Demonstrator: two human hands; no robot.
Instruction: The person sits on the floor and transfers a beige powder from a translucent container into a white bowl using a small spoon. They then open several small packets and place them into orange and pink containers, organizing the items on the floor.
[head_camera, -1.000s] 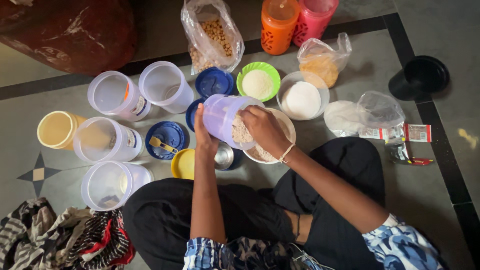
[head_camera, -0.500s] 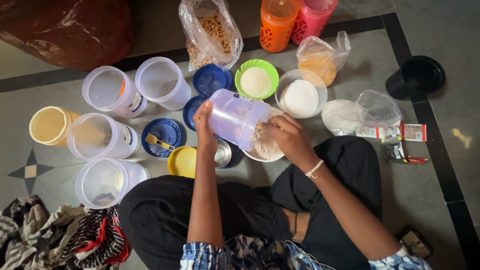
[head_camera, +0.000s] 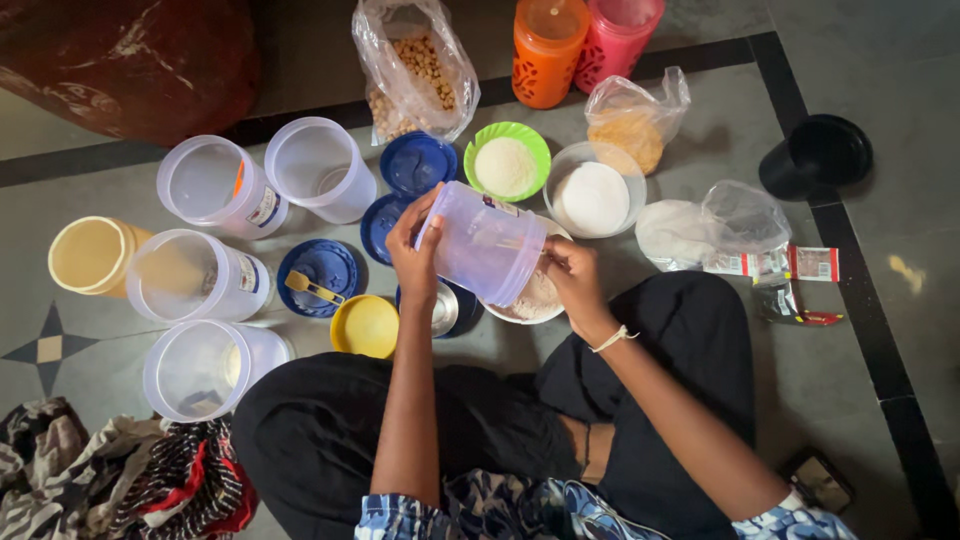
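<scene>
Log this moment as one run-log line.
left hand: holds clear jar tilted | right hand: at jar mouth | below: bowl of flour

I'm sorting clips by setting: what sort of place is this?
Likely a home floor used for sorting pantry food: a person sits on stone tiles among clear plastic jars, a bag of chickpeas and bowls of flour.

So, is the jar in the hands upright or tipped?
Tipped. The jar lies almost sideways, its open mouth pointing down to the bowl; left hand holds its base, right hand at the mouth.
</scene>
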